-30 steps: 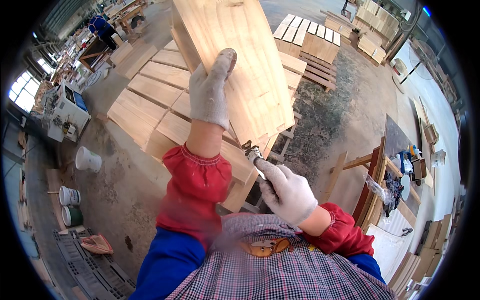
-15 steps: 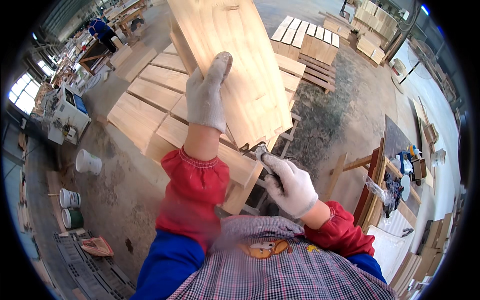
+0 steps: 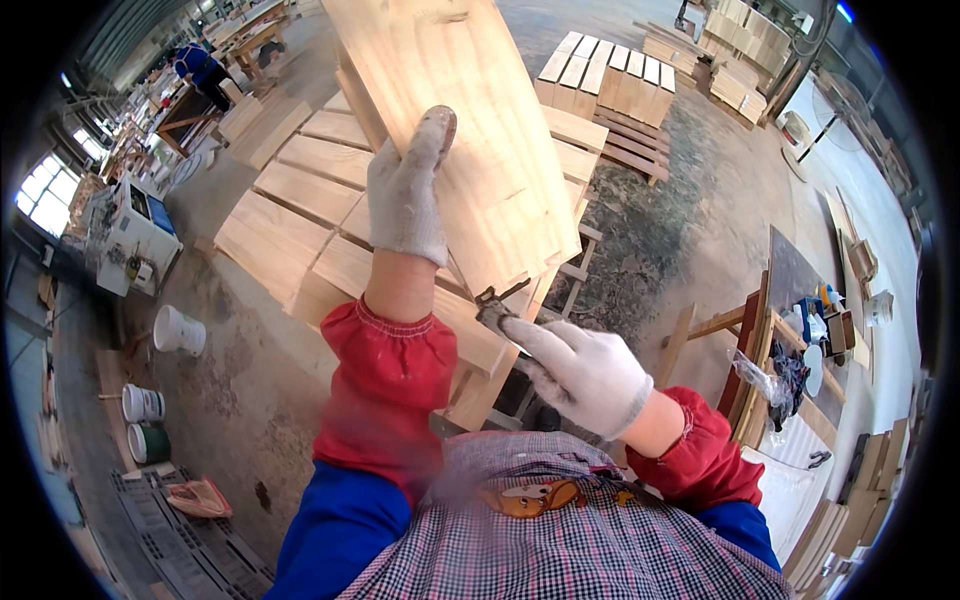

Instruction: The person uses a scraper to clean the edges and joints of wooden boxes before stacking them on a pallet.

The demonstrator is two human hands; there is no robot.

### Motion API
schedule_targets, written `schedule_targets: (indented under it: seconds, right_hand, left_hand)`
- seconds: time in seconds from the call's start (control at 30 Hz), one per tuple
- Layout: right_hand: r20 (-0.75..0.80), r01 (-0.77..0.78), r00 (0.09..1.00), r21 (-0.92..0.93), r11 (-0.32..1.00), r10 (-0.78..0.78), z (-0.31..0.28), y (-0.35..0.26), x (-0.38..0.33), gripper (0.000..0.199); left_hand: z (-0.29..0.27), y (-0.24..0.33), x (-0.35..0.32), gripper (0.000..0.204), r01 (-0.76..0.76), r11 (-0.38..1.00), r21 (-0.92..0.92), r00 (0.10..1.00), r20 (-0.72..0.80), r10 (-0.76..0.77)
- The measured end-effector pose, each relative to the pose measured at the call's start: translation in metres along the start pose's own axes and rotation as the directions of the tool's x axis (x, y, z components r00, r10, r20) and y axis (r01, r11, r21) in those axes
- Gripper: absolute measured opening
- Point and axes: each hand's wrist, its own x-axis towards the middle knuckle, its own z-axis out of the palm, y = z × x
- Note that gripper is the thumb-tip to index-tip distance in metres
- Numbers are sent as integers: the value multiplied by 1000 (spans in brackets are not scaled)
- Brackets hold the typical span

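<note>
- Panel [image 3: 500, 150] of pale wood, broad face up, reaching from the centre toward 12 o'clock, tilted across a stack [image 3: 290, 215] of similar wooden pieces.
- Left hand [image 3: 408, 195], white-gloved, at 11 o'clock: grasping the panel by its left edge, thumb laid on the broad face — the other fingers are hidden.
- Right hand [image 3: 590, 380], also gloved, at 4 o'clock: closed around a small tool [image 3: 492, 312], index finger stretched along it.
- The tool's dark head sits near the centre, at the panel's near end — whether it touches the wood, I cannot tell.
- At 6 o'clock, a checked apron [image 3: 560, 550] between red sleeves.
- At 1 o'clock, another stack [image 3: 610, 75] on a wooden pallet [image 3: 632, 150].
- At 3 o'clock, a bench [image 3: 795, 270] with a dark top.
- At 9 o'clock, a white bucket [image 3: 180, 330] on the floor.
- At 10 o'clock, far off, a person in blue [image 3: 198, 68] bends over.
</note>
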Motion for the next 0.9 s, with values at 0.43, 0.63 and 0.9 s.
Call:
schedule_targets:
  seconds: [0.43, 0.63, 0.9]
  right_hand:
    - [14, -88, 996, -126, 988, 90, -51, 30, -9, 47]
    - [-87, -170, 980, 111, 979, 180, -1, 1, -7, 42]
    - [-114, -199, 969, 170, 965, 220, 12, -6, -7, 42]
  left_hand:
    - [-2, 0, -2, 46, -2, 992, -123, 1000, -7, 1]
    - [0, 1, -2, 47, 6, 995, -103, 999, -39, -10]
    - [-4, 0, -2, 48, 0, 996, -92, 999, -38, -4]
